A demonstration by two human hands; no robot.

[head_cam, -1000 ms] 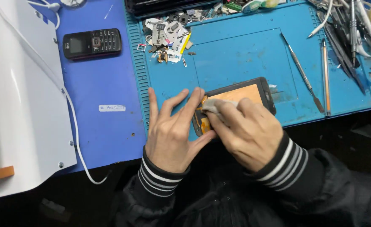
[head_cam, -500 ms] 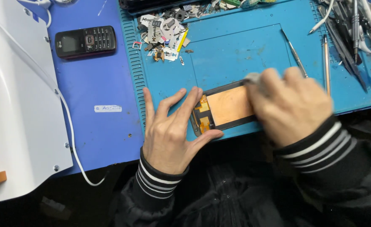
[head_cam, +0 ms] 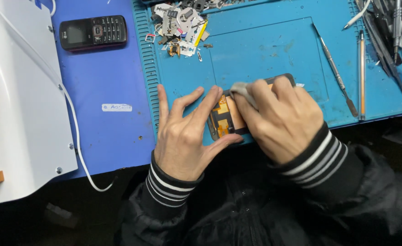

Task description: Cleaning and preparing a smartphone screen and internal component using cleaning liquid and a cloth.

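Note:
A dark phone screen panel [head_cam: 227,119] with a copper-orange back lies face down on the teal work mat [head_cam: 264,50], near its front edge. My left hand [head_cam: 185,134] lies flat with spread fingers, pinning the panel's left end. My right hand [head_cam: 280,118] covers most of the panel and presses a small grey wipe [head_cam: 243,89] onto its back with the fingertips. Only the panel's left end and top right corner show.
A black keypad phone [head_cam: 93,32] lies on the blue mat [head_cam: 105,82] at the left. A pile of small phone parts [head_cam: 178,27] sits at the work mat's back. Metal spudgers [head_cam: 335,70], a thin rod [head_cam: 361,75] and tweezers [head_cam: 383,32] lie at right. A white machine cover [head_cam: 19,105] with a cable [head_cam: 78,136] stands left.
My right hand slid the wipe from the panel's right end back leftwards over its orange back. My left hand has stayed on the panel's left end.

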